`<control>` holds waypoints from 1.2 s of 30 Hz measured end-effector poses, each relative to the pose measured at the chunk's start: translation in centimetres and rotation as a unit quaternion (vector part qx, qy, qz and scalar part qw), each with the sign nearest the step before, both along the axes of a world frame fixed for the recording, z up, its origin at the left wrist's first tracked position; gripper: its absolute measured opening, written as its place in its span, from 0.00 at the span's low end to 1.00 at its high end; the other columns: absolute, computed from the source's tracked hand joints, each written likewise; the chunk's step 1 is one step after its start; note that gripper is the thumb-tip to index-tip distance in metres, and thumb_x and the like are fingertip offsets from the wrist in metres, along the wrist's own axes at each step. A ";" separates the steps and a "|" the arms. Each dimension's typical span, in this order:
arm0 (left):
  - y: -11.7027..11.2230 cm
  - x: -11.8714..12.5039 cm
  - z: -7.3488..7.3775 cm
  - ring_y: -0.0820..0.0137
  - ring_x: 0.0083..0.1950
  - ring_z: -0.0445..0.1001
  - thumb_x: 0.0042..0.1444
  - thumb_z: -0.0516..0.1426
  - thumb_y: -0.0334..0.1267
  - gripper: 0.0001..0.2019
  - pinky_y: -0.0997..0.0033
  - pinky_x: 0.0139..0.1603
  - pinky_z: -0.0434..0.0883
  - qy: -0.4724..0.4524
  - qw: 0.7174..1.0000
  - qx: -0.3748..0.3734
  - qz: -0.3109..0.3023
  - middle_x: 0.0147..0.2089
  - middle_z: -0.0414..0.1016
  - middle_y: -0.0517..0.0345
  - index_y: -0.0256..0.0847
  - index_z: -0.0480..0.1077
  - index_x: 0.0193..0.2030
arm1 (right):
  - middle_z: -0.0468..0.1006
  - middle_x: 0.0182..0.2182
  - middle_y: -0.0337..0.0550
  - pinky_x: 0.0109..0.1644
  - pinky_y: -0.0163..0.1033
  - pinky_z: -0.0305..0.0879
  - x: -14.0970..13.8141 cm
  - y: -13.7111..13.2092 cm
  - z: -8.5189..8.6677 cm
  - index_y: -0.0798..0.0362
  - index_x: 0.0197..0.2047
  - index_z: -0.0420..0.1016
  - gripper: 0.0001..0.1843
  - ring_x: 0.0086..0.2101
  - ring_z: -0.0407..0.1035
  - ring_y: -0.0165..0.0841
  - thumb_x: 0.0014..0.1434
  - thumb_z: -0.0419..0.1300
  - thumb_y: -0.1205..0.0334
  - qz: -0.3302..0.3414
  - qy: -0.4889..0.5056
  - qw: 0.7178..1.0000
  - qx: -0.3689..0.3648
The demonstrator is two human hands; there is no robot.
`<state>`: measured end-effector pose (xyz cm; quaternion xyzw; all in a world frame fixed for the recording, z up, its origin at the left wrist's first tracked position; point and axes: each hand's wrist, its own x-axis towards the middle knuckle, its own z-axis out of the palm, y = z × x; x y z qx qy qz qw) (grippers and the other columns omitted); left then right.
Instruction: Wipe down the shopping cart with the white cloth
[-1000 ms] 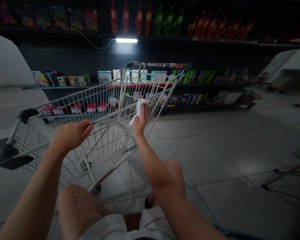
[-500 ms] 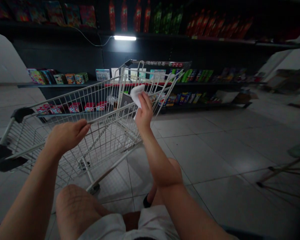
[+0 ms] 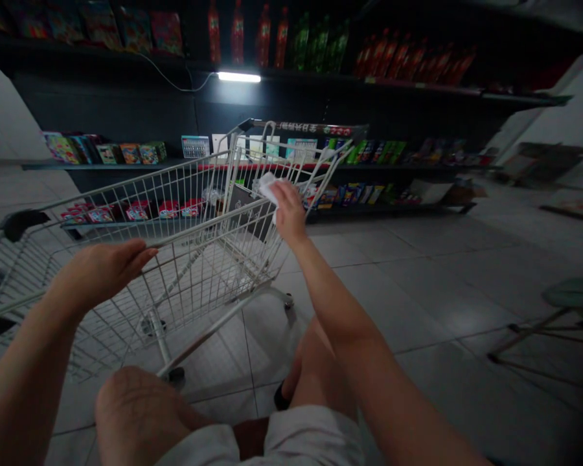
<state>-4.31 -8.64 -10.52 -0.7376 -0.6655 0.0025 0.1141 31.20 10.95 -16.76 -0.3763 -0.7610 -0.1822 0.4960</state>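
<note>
Two hands: left hand [image 3: 100, 275] on wire cart rail [image 3: 194, 223], right hand [image 3: 286, 212] holding cloth [image 3: 267, 189].

The shopping cart [image 3: 199, 226] is a white wire grid. The cloth [image 3: 267, 191] against it is white. Beyond it stand red and green bottles [image 3: 282, 39].

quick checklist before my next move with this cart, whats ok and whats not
Right hand holding the white cloth: ok, bunched under the fingers.
Left hand gripping the shopping cart rail: not ok, fingers lie flat, not curled round it.
Front wheel on the tile floor: ok.
White cloth clean: cannot tell, too dim and small.
</note>
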 end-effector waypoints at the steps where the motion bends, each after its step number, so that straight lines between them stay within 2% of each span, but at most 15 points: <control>1: 0.1 -0.5 0.0 0.63 0.32 0.73 0.63 0.37 0.56 0.24 0.69 0.32 0.58 -0.006 1.000 -0.002 -0.002 0.32 0.75 0.55 0.45 0.65 0.39 | 0.64 0.66 0.42 0.75 0.58 0.51 0.9 0.8 -0.3 0.45 0.69 0.61 0.37 0.69 0.53 0.40 0.59 0.43 0.78 -0.032 0.043 0.998 -0.011; 4: 0.3 -1.8 0.1 0.64 0.32 0.74 0.62 0.39 0.56 0.21 0.70 0.34 0.60 -0.032 0.999 -0.012 0.009 0.30 0.76 0.56 0.45 0.64 0.37 | 0.58 0.69 0.41 0.75 0.62 0.50 -0.7 0.5 -1.7 0.45 0.72 0.55 0.41 0.71 0.46 0.43 0.57 0.43 0.78 -0.069 0.110 0.992 -0.008; 6: 0.3 -2.7 0.4 0.65 0.34 0.75 0.62 0.40 0.55 0.19 0.71 0.36 0.62 -0.064 0.997 -0.022 0.024 0.30 0.78 0.58 0.46 0.64 0.36 | 0.59 0.68 0.38 0.75 0.59 0.51 -3.5 -1.1 -2.6 0.43 0.72 0.54 0.39 0.72 0.45 0.41 0.60 0.43 0.77 -0.023 0.088 0.996 0.014; 8: 0.1 -3.7 0.6 0.65 0.35 0.76 0.62 0.41 0.53 0.18 0.71 0.38 0.64 -0.101 0.994 -0.031 0.041 0.30 0.80 0.59 0.46 0.64 0.36 | 0.63 0.66 0.35 0.76 0.55 0.53 -5.4 -2.6 -2.9 0.39 0.70 0.57 0.36 0.71 0.48 0.39 0.63 0.44 0.75 0.057 0.028 0.998 0.027; 11: -0.4 -5.3 0.9 0.64 0.36 0.78 0.63 0.41 0.53 0.19 0.69 0.41 0.65 -0.118 0.990 -0.042 0.063 0.31 0.81 0.59 0.47 0.66 0.37 | 0.67 0.64 0.32 0.76 0.55 0.54 -4.6 -3.0 -2.3 0.35 0.67 0.61 0.32 0.70 0.52 0.38 0.66 0.45 0.72 0.118 -0.010 0.993 0.024; 14: -0.5 -5.2 1.0 0.61 0.41 0.78 0.64 0.38 0.53 0.22 0.66 0.43 0.67 -0.069 0.994 -0.024 0.081 0.38 0.82 0.56 0.47 0.68 0.41 | 0.62 0.67 0.37 0.76 0.60 0.48 -3.2 -2.3 -2.2 0.41 0.69 0.59 0.31 0.72 0.46 0.41 0.66 0.43 0.72 0.067 0.079 0.994 0.026; 17: 0.5 -1.5 1.3 0.55 0.47 0.77 0.65 0.36 0.50 0.25 0.61 0.44 0.67 0.000 0.998 0.023 0.052 0.51 0.79 0.44 0.42 0.69 0.48 | 0.60 0.68 0.43 0.77 0.60 0.46 -5.4 -2.7 -4.2 0.47 0.69 0.60 0.30 0.73 0.40 0.41 0.67 0.42 0.72 0.045 0.109 0.993 0.023; 19: 1.9 2.7 1.7 0.54 0.50 0.76 0.66 0.36 0.49 0.27 0.60 0.43 0.66 0.001 0.999 0.045 -0.016 0.56 0.76 0.40 0.39 0.68 0.56 | 0.65 0.66 0.43 0.77 0.55 0.50 -8.0 -3.7 -6.0 0.48 0.66 0.65 0.27 0.72 0.42 0.38 0.68 0.44 0.71 0.085 0.045 0.995 0.037; 21: 3.7 7.0 2.3 0.55 0.50 0.76 0.68 0.36 0.49 0.27 0.61 0.43 0.66 -0.011 0.996 0.063 -0.056 0.56 0.76 0.41 0.39 0.66 0.60 | 0.70 0.63 0.40 0.75 0.50 0.56 -9.5 -4.5 -7.1 0.47 0.63 0.69 0.23 0.71 0.47 0.35 0.69 0.48 0.69 0.150 -0.052 0.984 0.080; 24: 6.6 11.7 3.2 0.58 0.50 0.76 0.69 0.37 0.50 0.26 0.62 0.44 0.66 -0.011 0.990 0.081 -0.113 0.55 0.77 0.44 0.42 0.67 0.59 | 0.72 0.61 0.36 0.74 0.47 0.60 -7.7 -4.1 -6.9 0.43 0.62 0.71 0.22 0.69 0.54 0.33 0.69 0.50 0.68 0.178 -0.091 0.974 0.110; 28: 9.5 14.0 3.6 0.58 0.44 0.76 0.68 0.38 0.54 0.28 0.61 0.42 0.65 0.018 0.990 0.072 -0.119 0.42 0.80 0.44 0.40 0.74 0.51 | 0.68 0.64 0.36 0.75 0.52 0.55 -4.0 -2.3 -6.3 0.41 0.64 0.68 0.25 0.70 0.51 0.34 0.69 0.45 0.69 0.095 0.048 0.993 0.057; 29: 10.0 14.1 3.5 0.58 0.43 0.76 0.68 0.38 0.53 0.28 0.60 0.41 0.65 0.021 0.990 0.072 -0.118 0.41 0.79 0.43 0.40 0.74 0.49 | 0.66 0.65 0.39 0.76 0.52 0.54 -4.0 -2.1 -7.1 0.43 0.65 0.67 0.26 0.71 0.50 0.35 0.69 0.44 0.69 0.085 0.061 0.993 0.050; 31: 10.7 14.1 3.3 0.58 0.42 0.76 0.68 0.39 0.52 0.28 0.60 0.41 0.65 0.016 0.990 0.074 -0.122 0.39 0.79 0.43 0.39 0.75 0.50 | 0.66 0.65 0.43 0.75 0.51 0.54 -5.3 -2.0 -9.8 0.46 0.64 0.68 0.25 0.71 0.48 0.36 0.69 0.45 0.69 0.083 0.051 0.995 0.037; 33: 11.0 14.0 3.1 0.57 0.42 0.76 0.68 0.39 0.52 0.28 0.60 0.41 0.65 0.006 0.989 0.076 -0.127 0.39 0.79 0.42 0.39 0.75 0.50 | 0.70 0.62 0.45 0.74 0.48 0.56 -7.1 -2.5 -13.9 0.47 0.62 0.71 0.24 0.71 0.50 0.35 0.68 0.46 0.70 0.097 0.007 0.995 0.010; 36: 11.1 13.8 2.9 0.57 0.43 0.76 0.68 0.40 0.52 0.28 0.60 0.42 0.65 -0.004 0.989 0.074 -0.129 0.40 0.79 0.42 0.38 0.75 0.51 | 0.76 0.57 0.44 0.71 0.48 0.61 -8.4 -4.1 -19.6 0.45 0.58 0.75 0.21 0.67 0.59 0.34 0.67 0.50 0.70 0.156 -0.100 0.982 -0.044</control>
